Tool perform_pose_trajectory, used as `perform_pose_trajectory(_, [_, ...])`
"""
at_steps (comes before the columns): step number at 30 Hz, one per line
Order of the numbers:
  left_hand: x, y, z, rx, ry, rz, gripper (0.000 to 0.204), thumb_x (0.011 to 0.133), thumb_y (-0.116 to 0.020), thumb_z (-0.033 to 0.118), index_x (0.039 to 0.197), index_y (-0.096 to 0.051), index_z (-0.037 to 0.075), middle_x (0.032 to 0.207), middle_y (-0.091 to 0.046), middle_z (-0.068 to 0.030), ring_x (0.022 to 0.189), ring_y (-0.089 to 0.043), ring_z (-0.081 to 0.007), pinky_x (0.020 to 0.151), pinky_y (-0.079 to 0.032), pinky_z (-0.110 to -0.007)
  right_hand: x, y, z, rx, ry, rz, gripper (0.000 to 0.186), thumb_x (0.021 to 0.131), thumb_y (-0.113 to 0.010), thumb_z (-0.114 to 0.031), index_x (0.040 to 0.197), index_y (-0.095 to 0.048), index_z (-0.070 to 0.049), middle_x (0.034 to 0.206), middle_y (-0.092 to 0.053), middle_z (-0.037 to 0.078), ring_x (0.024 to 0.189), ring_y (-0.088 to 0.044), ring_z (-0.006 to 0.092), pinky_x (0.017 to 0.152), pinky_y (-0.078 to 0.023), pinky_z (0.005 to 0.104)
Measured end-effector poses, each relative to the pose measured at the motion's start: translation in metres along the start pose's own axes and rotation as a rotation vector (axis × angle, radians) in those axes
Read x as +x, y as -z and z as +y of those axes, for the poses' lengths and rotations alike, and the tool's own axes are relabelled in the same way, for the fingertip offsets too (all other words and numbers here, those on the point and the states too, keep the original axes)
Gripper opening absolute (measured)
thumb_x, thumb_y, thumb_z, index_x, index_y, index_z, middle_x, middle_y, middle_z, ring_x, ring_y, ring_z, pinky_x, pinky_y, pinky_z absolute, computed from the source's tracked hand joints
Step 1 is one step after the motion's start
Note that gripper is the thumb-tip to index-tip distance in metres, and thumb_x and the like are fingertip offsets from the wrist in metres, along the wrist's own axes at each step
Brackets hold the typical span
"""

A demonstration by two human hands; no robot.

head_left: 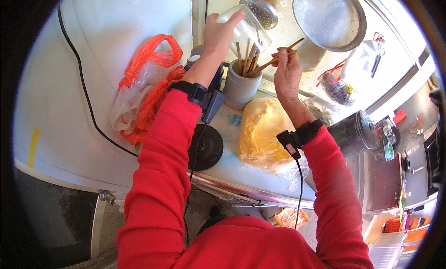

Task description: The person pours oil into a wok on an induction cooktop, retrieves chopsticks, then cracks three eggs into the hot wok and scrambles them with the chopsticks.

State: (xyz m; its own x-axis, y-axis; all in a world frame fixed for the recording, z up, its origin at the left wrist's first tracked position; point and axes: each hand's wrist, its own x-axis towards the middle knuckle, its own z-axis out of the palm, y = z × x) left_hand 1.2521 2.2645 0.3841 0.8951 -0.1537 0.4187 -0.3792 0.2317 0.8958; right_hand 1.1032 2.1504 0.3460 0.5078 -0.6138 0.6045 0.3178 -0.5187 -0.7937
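My left hand (pixel 219 35) grips a clear, see-through container (pixel 253 28), tipped with its mouth toward the lower right. Just below it stands a grey cylindrical pot (pixel 241 90) with several wooden chopsticks (pixel 243 64) upright in it. The container's rim overlaps the tops of these sticks in view; I cannot tell whether they touch. To the right of the pot, my right hand (pixel 289 77) is closed on chopsticks (pixel 296 43) between thumb and fingers. They slant, one tip pointing up right and the lower part running toward the pot's mouth.
A plastic bag of yellow, doughy-looking stuff (pixel 261 136) sits in front of the pot, beside a black round disc (pixel 206 148). Red and white plastic bags (pixel 155 66) lie left. Behind are a skimmer (pixel 264 12) and a round metal pan (pixel 327 19); a dark canister (pixel 346 135) stands right.
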Motion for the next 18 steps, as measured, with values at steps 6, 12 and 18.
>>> perform_pose_trajectory(6, [-0.003,-0.017,0.010,0.223,-0.111,-0.051,0.104,0.068,-0.081,0.057,0.136,-0.043,-0.012,0.122,-0.060,-0.0301,0.111,-0.063,-0.0357,0.095,-0.050,-0.038,-0.001,0.011,-0.020,0.108,-0.009,0.051,0.026,0.106,-0.049,-0.022,0.105,-0.058,0.002,0.087,-0.066,0.008,0.078,-0.058,0.0122,0.074,-0.048,0.0276])
perform_pose_trajectory(12, [-0.007,-0.026,0.019,0.421,-0.140,-0.171,0.109,0.066,-0.080,0.063,0.137,-0.044,-0.010,0.120,-0.063,-0.0273,0.111,-0.064,-0.0331,0.097,-0.049,-0.037,-0.010,0.019,-0.035,0.010,0.007,0.009,0.026,0.106,-0.049,-0.021,0.107,-0.059,0.003,0.088,-0.066,0.009,0.081,-0.060,0.0130,0.076,-0.049,0.0285])
perform_pose_trajectory(18, [-0.009,-0.029,0.018,0.577,-0.204,-0.281,0.106,0.066,-0.078,0.067,0.133,-0.049,-0.010,0.121,-0.064,-0.0270,0.111,-0.065,-0.0333,0.096,-0.050,-0.038,-0.012,0.032,-0.058,-0.003,0.174,-0.005,0.025,0.106,-0.049,-0.020,0.109,-0.058,0.003,0.089,-0.066,0.009,0.084,-0.062,0.0132,0.079,-0.050,0.0285])
